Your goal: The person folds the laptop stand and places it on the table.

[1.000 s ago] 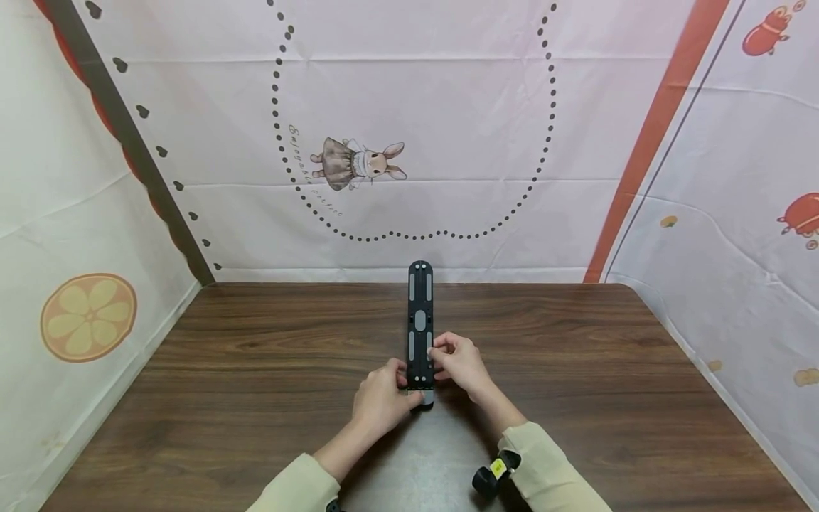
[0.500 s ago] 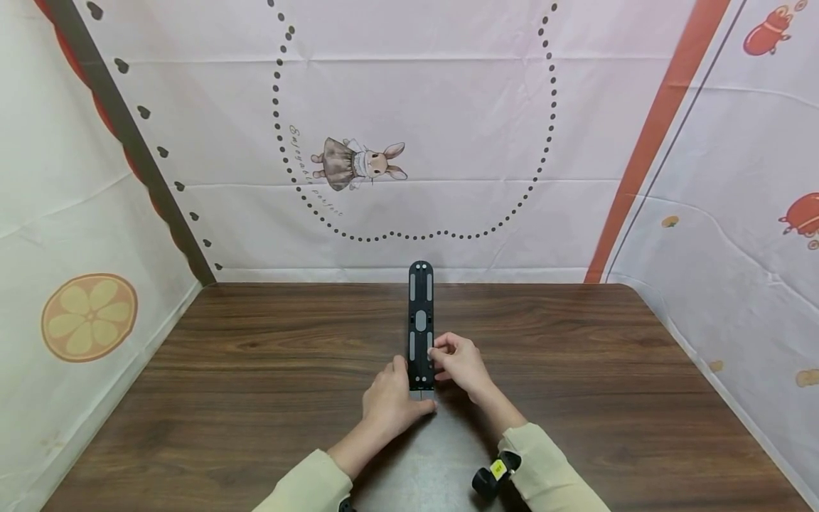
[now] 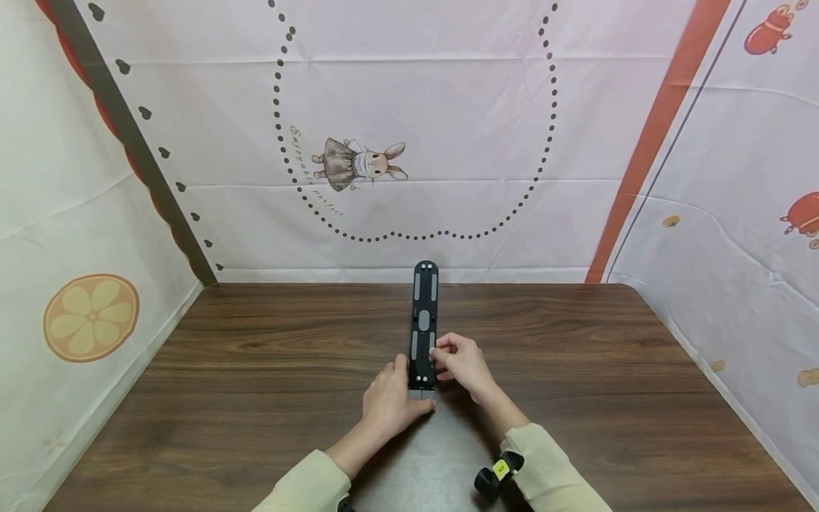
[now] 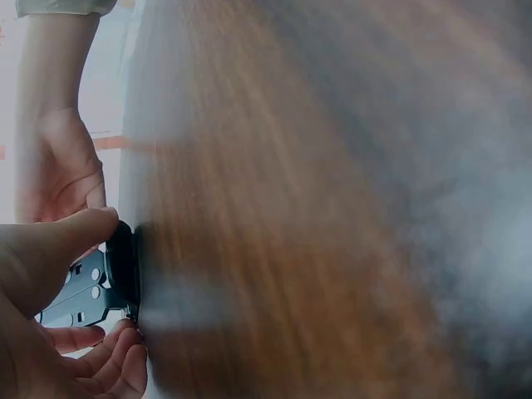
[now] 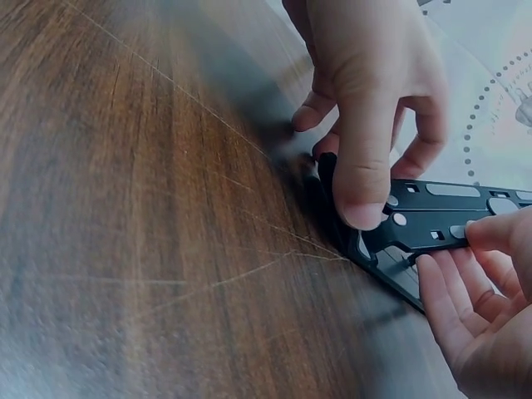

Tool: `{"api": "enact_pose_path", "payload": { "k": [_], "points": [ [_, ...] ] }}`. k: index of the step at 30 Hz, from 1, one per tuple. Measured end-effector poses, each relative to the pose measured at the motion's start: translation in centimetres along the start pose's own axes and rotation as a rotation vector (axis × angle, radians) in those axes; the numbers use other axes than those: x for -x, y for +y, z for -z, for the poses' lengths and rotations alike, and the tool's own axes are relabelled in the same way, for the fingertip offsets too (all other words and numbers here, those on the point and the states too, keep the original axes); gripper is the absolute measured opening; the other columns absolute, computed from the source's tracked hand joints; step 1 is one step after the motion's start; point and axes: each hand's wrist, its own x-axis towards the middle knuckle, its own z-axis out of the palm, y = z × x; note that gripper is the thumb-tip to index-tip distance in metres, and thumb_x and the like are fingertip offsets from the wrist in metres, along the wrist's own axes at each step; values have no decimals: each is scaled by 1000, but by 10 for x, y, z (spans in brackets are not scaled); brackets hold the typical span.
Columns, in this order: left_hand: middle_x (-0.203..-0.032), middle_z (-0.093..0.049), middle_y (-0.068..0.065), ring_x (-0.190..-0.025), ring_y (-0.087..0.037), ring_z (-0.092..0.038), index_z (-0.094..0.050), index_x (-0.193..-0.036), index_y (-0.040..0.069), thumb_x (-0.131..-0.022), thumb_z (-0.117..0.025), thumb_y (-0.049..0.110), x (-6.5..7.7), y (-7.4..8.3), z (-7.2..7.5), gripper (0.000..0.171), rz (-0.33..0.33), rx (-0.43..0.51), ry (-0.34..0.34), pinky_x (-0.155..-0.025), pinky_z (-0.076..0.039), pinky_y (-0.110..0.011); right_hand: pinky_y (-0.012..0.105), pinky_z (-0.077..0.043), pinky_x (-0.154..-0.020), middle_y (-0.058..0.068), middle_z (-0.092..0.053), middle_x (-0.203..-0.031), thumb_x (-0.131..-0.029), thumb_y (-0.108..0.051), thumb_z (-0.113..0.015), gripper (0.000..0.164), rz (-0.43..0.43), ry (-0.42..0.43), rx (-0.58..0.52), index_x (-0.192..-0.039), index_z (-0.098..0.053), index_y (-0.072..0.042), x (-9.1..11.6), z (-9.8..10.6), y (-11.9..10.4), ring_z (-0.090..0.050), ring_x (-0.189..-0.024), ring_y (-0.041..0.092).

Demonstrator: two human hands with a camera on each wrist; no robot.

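While the left hand [image 3: 388,398] grips the near end of a black hinged stand [image 3: 424,343], its thumb lies across that end and its other fingers curl along the stand's left side. The right hand [image 3: 463,365] pinches the stand's right edge a little farther up, thumb on the grey-padded face and fingers bent at the side and beneath; the gap between thumb and fingers is narrow, with the edge in it. The stand is at the middle of the worktop [image 3: 288,341], running away from the person, its rounded far end seen against the cloth above the far edge.

The worktop is dark brown with wood grain and has rounded far corners. White printed cloth [image 3: 448,128] lines its far, left and right edges, showing a rabbit figure [image 3: 358,165], an orange slice [image 3: 92,318] and an orange band [image 3: 646,156].

Counted, there are two hands, two pale sleeves [image 3: 553,466] and one stand, which bears four long grey strips, one partly under the right thumb, and one grey oval [image 3: 424,320]. One black wrist device [image 3: 493,480] with a yellow label shows plainly beside the right sleeve.
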Motion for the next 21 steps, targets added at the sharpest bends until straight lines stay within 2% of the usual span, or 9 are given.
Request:
{"api": "enact_pose_path", "payload": {
  "k": [9,21],
  "points": [
    [-78,-58,1,-62,-14,-54,-53,-102,12,-57,-84,39,0,-7,3,60,-59,54,8,-46,-37,-28,39,-55,-60,7,-62,-78,-85,-6,-61,6,-11,-5,-12,-88,-59,-1,0,3,1,-63,-66,16],
    [-86,-64,0,-72,-17,-61,-58,-106,14,-59,-83,35,-7,-15,9,57,-75,82,-17,-55,-45,-32,38,-55,-60,7,-62,-80,-86,-7,-61,7,-10,-20,-18,-88,-58,-2,-1,4,0,-66,-71,24]
  ]
}}
